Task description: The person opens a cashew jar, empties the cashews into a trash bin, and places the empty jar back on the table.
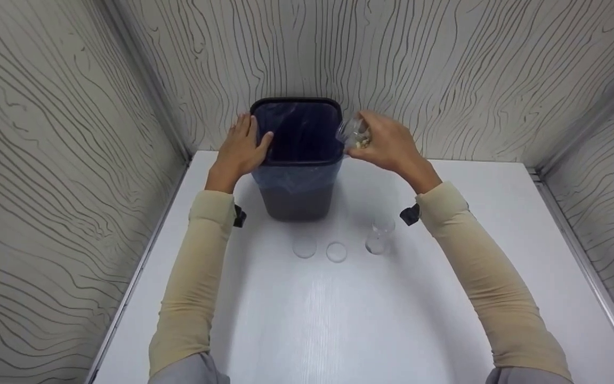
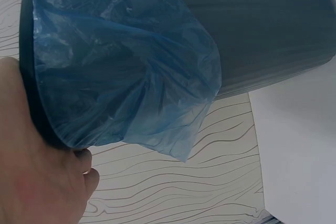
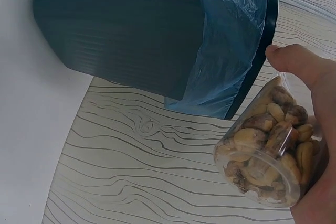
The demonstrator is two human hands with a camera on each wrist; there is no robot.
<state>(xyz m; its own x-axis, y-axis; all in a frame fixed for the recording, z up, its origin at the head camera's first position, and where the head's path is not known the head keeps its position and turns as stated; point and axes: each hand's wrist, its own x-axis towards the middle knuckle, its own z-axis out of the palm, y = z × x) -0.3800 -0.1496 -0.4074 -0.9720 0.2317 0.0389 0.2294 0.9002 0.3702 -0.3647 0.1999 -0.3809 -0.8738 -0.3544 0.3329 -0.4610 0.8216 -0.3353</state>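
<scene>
Head view: right hand [image 1: 392, 144] tilts nut jar [image 1: 354, 133] beside bin [image 1: 296, 160] rim.

Lids [image 1: 320, 249] & jar [image 1: 379, 237] before bin [image 1: 297, 160]

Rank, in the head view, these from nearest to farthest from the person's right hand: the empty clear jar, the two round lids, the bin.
1. bin: beside right hand, to its left.
2. empty jar: nearer the person, standing on table.
3. two lids: left of jar, lying flat.
</scene>
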